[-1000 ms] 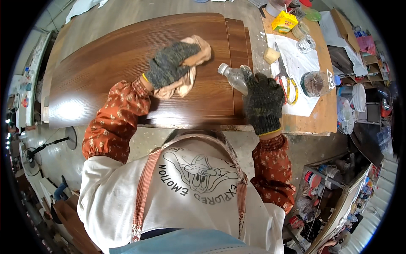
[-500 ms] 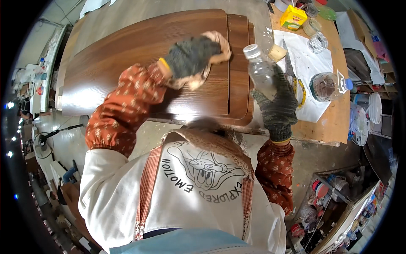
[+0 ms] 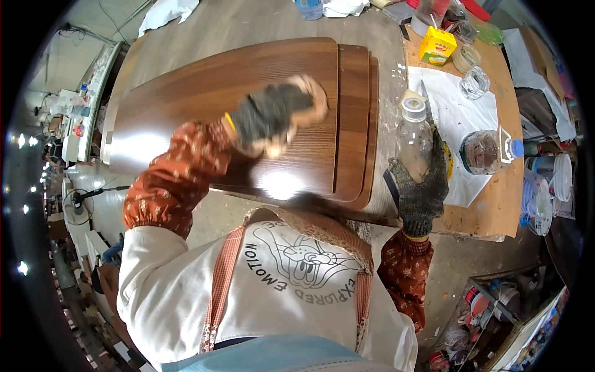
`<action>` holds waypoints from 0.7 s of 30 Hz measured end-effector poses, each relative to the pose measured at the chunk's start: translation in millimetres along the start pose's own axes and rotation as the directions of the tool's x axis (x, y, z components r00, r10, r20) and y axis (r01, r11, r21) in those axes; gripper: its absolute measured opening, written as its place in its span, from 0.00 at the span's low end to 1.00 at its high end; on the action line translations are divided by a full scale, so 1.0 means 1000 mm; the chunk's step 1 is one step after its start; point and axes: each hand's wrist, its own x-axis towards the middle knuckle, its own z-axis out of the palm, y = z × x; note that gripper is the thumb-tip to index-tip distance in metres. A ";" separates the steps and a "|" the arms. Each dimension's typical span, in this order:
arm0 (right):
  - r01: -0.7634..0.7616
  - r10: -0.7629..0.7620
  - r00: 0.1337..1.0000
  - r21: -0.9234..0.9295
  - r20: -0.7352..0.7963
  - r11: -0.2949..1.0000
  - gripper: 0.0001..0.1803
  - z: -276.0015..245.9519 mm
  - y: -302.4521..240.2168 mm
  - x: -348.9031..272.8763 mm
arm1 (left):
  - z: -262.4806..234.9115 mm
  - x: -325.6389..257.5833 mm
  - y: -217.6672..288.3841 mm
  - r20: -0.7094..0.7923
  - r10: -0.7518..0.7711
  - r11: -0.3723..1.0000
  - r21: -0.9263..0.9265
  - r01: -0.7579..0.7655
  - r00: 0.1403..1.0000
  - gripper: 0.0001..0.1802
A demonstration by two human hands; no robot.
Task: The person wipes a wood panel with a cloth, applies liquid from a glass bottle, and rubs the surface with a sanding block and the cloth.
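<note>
My left hand [image 3: 273, 113], in a dark grey glove, is closed on a crumpled tan cloth [image 3: 317, 104] and presses it to the glossy top of a stack of brown wood-grain panels [image 3: 248, 68]. Right of the stack, my right hand [image 3: 421, 195], also gloved, has thumb and fingers round the lower part of a clear plastic bottle [image 3: 414, 133] with a white cap. Upright or nearly so, the bottle looks mostly see-through. A thin metal blade [image 3: 424, 93] and a bit of a yellow tool [image 3: 447, 160] show behind it, the rest hidden.
White paper [image 3: 474, 186] covers part of the wooden tabletop at right. A larger bottle [image 3: 480, 152] with a handle and blue cap lies on it, near a clear jar [image 3: 475, 84]. A yellow box [image 3: 437, 46] stands farther back. Tubs [image 3: 539, 195] fill the floor at right.
The bottle has come from a leftward tilt to nearly upright and shifted rightward with my right hand. My left hand and cloth have slid slightly left. The whole view has tilted, showing more of the far table.
</note>
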 end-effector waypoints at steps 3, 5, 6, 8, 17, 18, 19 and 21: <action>-0.092 0.094 0.995 -0.054 0.037 0.994 0.46 -0.011 -0.003 -0.001 | -0.052 0.058 0.015 -0.077 0.286 0.549 0.830 -0.097 0.955 0.26; -0.045 0.043 0.998 -0.067 -0.038 0.997 0.47 -0.011 0.000 -0.005 | -0.080 0.069 0.007 -0.321 0.291 0.417 0.890 0.183 0.901 0.24; -0.047 0.043 0.997 -0.074 -0.059 0.996 0.47 -0.011 0.001 -0.007 | -0.082 0.077 0.016 -0.425 0.290 0.361 0.879 0.313 0.858 0.24; -0.069 0.066 0.992 -0.020 -0.105 0.997 0.47 -0.009 0.001 -0.007 | -0.075 0.101 0.026 -0.222 0.373 0.029 0.973 0.228 0.901 0.19; -0.084 0.057 0.995 0.421 0.076 0.903 0.47 0.047 0.013 0.091 | 0.036 0.074 0.019 0.411 0.709 0.124 0.727 -0.675 0.573 0.21; -0.082 0.021 0.990 0.441 0.141 0.894 0.48 0.053 0.009 0.111 | 0.044 0.067 0.004 0.362 0.730 0.099 0.784 -0.613 0.581 0.21; 0.096 -0.117 0.991 0.253 0.069 0.963 0.47 0.059 0.002 0.131 | 0.044 0.057 -0.001 0.311 0.727 0.132 0.811 -0.570 0.611 0.22; 0.275 -0.274 0.961 -0.006 0.031 0.962 0.47 0.084 0.007 0.175 | 0.024 0.022 0.002 0.148 0.710 0.283 0.835 -0.472 0.688 0.22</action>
